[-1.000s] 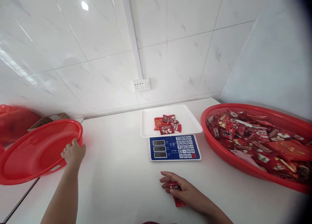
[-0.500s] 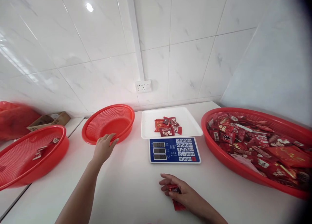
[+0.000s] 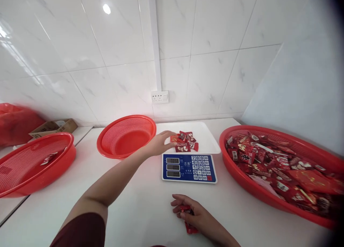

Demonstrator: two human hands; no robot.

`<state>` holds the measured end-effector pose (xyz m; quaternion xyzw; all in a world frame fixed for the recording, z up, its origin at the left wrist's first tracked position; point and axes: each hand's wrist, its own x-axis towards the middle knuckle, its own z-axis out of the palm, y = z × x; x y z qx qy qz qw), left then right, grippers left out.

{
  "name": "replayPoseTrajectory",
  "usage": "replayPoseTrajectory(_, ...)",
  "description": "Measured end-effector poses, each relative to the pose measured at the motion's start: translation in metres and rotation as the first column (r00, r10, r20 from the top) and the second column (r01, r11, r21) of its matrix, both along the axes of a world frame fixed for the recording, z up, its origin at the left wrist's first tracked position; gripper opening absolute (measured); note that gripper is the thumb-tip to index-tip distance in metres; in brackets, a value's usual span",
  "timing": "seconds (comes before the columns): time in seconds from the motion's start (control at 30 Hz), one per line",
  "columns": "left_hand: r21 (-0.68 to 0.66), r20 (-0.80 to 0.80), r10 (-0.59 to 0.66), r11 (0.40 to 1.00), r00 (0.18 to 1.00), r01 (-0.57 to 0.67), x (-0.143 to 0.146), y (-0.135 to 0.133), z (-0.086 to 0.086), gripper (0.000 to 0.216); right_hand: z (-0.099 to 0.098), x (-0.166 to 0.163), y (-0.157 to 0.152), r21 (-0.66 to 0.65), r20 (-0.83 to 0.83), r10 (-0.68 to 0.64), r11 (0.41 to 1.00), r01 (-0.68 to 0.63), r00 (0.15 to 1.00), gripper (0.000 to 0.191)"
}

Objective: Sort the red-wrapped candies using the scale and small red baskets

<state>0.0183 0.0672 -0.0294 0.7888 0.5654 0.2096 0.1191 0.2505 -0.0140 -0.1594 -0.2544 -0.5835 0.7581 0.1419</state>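
- Two hands in the head view, only one of them shifted since half a second ago.
- Gone from the rim of the small round red mesh basket: the left hand, now stretched across to the white plastic tray of the blue-faced electronic scale.
- Fingers extended and close together, nothing gripped, tips at the left edge of the small pile of red-wrapped sweets on that tray. Touching or just short, cannot tell.
- Basket let go, standing on the white counter just beside the scale.
- Unmoved near the front edge: the right hand, curled round a handful of red foil-wrapped sweets.
- Work now at the pile on the scale, no longer at the basket.
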Motion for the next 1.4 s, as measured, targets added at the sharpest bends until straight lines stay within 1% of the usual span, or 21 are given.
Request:
replayPoseTrajectory(0.07,-0.046,-0.054,-0.071,0.997,0.996,0.069,0.022,0.029,-0.003,0.062,0.001,0.0,0.0,-0.002,-0.001,-0.013,1.0,0.013,1.0,0.058)
replayPoseTrajectory(0.13,-0.072,-0.09,-0.086,0.994,0.992,0.08,0.039,0.052,-0.01,0.069,0.001,0.0,-0.001,0.002,-0.003,-0.024,1.0,0.024,1.0,0.057)
replayPoseTrajectory(0.17,-0.076,-0.103,-0.074,0.995,0.992,0.066,0.045,0.061,-0.014,0.068,0.001,0.001,-0.001,0.004,-0.007,-0.032,0.999,0.032,0.999,0.056)
replayPoseTrajectory(0.23,-0.075,-0.119,-0.011,0.997,0.993,0.002,0.05,0.075,-0.022,0.059,0.001,0.002,-0.001,0.005,-0.017,-0.048,0.999,0.048,0.999,0.055)
replayPoseTrajectory(0.33,-0.054,-0.112,0.115,0.991,0.987,-0.122,0.049,0.086,-0.031,0.048,0.001,0.004,-0.002,-0.004,-0.031,-0.062,0.998,0.062,0.998,0.055)
replayPoseTrajectory(0.4,-0.027,-0.088,0.157,0.987,0.984,-0.159,0.046,0.087,-0.033,0.038,0.001,0.004,-0.002,-0.017,-0.037,-0.054,0.998,0.053,0.998,0.056)
replayPoseTrajectory(0.47,0.021,-0.055,0.167,0.986,0.984,-0.166,0.043,0.086,-0.032,0.03,0.001,0.004,-0.002,-0.028,-0.04,-0.048,0.999,0.047,0.998,0.057)
replayPoseTrajectory(0.53,0.088,-0.023,0.169,0.982,0.985,-0.167,0.038,0.082,-0.028,0.027,0.0,0.003,-0.001,-0.031,-0.039,-0.048,0.998,0.047,0.998,0.058)
replayPoseTrajectory(0.6,0.16,0.007,0.186,0.97,0.983,-0.185,0.029,0.076,-0.019,0.027,-0.001,0.002,-0.001,-0.025,-0.035,-0.055,0.998,0.054,0.998,0.058)
replayPoseTrajectory(0.7,0.237,0.04,0.252,0.938,0.967,-0.254,-0.002,0.063,-0.003,0.03,-0.001,0.003,-0.001,-0.015,-0.032,-0.064,0.998,0.063,0.997,0.057)
replayPoseTrajectory(0.77,0.254,0.039,0.316,0.914,0.948,-0.315,-0.027,0.051,0.005,0.031,0.0,0.004,-0.001,-0.016,-0.03,-0.068,0.998,0.068,0.997,0.055)
replayPoseTrajectory(0.83,0.243,0.015,0.371,0.9,0.929,-0.363,-0.048,0.039,0.008,0.03,0.001,0.004,0.0,-0.021,-0.026,-0.066,0.998,0.066,0.997,0.054)
replayPoseTrajectory(0.9,0.21,-0.028,0.375,0.908,0.926,-0.362,-0.056,0.028,0.005,0.027,0.0,0.004,0.0,-0.025,-0.022,-0.06,0.998,0.06,0.998,0.054)
replayPoseTrajectory(0.97,0.152,-0.077,0.31,0.943,0.948,-0.296,-0.05,0.023,-0.002,0.028,-0.001,0.003,0.002,-0.029,-0.022,-0.053,0.998,0.052,0.998,0.054)
replayPoseTrajectory(1.03,0.07,-0.119,0.204,0.978,0.972,-0.197,-0.036,0.025,-0.01,0.033,-0.003,0.002,0.002,-0.038,-0.029,-0.049,0.998,0.048,0.998,0.052)
replayPoseTrajectory(1.1,-0.022,-0.146,0.112,0.993,0.983,-0.116,-0.021,0.034,-0.016,0.041,-0.006,0.002,0.003,-0.053,-0.04,-0.055,0.997,0.053,0.998,0.05)
replayPoseTrajectory(1.17,-0.104,-0.16,0.053,0.992,0.986,-0.07,-0.011,0.044,-0.018,0.048,-0.006,0.003,0.002,-0.068,-0.049,-0.077,0.995,0.074,0.996,0.049)
replayPoseTrajectory(1.27,-0.174,-0.159,0.03,0.983,0.987,-0.058,-0.005,0.057,-0.016,0.052,-0.005,0.004,0.0,-0.077,-0.054,-0.122,0.99,0.118,0.991,0.048)
replayPoseTrajectory(1.33,-0.174,-0.143,0.057,0.981,0.988,-0.082,-0.005,0.06,-0.014,0.056,-0.004,0.004,-0.001,-0.082,-0.055,-0.138,0.988,0.133,0.989,0.048)
replayPoseTrajectory(1.4,-0.141,-0.118,0.115,0.981,0.986,-0.131,-0.008,0.059,-0.011,0.056,-0.003,0.003,0.0,-0.086,-0.052,-0.137,0.988,0.132,0.989,0.049)
